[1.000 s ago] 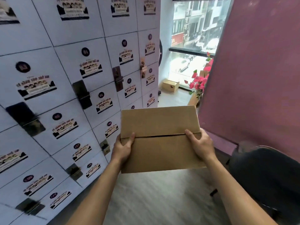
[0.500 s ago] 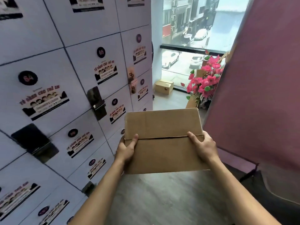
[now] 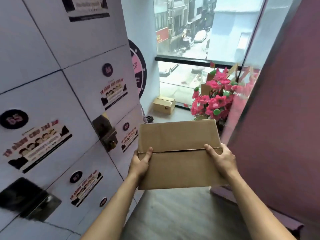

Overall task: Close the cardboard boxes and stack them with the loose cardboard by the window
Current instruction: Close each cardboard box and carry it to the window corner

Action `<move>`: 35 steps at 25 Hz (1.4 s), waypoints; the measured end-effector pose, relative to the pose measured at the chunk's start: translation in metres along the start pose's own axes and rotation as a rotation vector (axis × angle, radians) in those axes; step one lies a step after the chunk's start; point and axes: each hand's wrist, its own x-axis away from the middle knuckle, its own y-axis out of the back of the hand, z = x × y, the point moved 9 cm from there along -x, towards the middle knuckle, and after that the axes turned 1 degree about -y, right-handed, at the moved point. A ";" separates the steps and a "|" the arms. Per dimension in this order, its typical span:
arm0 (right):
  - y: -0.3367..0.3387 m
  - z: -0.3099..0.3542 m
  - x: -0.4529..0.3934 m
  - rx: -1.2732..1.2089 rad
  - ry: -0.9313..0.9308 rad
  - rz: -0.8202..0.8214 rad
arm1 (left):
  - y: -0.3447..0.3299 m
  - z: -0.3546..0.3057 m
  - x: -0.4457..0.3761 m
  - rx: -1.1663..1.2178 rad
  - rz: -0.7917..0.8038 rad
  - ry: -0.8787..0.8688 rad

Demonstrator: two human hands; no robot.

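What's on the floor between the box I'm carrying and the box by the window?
In the head view, mostly bare floor lies between the carried box and the window box; a small black object sits left.

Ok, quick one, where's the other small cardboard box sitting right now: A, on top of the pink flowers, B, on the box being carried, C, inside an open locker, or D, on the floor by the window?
D: the small cardboard box sits on the floor beneath the window, left of the pink flowers.
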 end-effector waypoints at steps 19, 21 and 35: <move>-0.094 0.103 -0.482 0.045 -0.071 -0.063 | -0.155 -0.162 -0.472 0.078 0.087 0.029; -0.096 0.108 -0.519 0.037 -0.087 -0.073 | -0.173 -0.179 -0.509 0.096 0.087 0.015; -0.214 0.173 -0.877 0.039 -0.052 0.122 | -0.238 -0.272 -0.803 0.006 -0.132 0.102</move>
